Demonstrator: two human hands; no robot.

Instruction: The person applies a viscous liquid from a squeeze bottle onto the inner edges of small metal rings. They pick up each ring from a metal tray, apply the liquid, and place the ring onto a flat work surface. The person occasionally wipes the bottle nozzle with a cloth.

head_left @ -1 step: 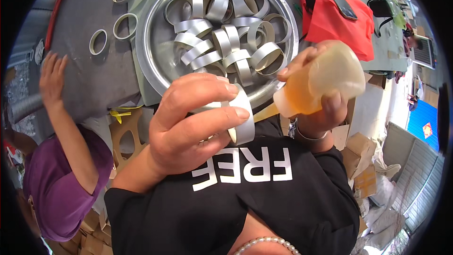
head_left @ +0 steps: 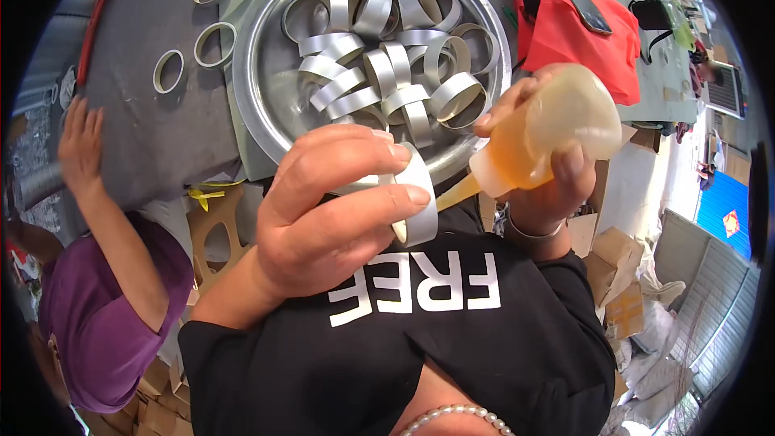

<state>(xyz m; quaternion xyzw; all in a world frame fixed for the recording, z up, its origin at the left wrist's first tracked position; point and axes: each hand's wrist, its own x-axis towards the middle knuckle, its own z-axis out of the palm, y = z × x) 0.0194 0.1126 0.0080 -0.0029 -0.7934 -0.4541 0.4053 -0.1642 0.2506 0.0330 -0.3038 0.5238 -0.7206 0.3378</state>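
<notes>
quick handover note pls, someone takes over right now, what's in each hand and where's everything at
Left hand: pinching one silver ring between thumb and fingers, held up over the lap.
Right hand: gripping a squeeze bottle of amber liquid, its nozzle tipped toward the ring and almost at it.
Round metal tray ahead holds a pile of similar rings. Four more rings lie apart on the grey mat to its left.
Done: cannot tell which rings are already treated.
Left: the held ring, probably the tray pile.
</notes>
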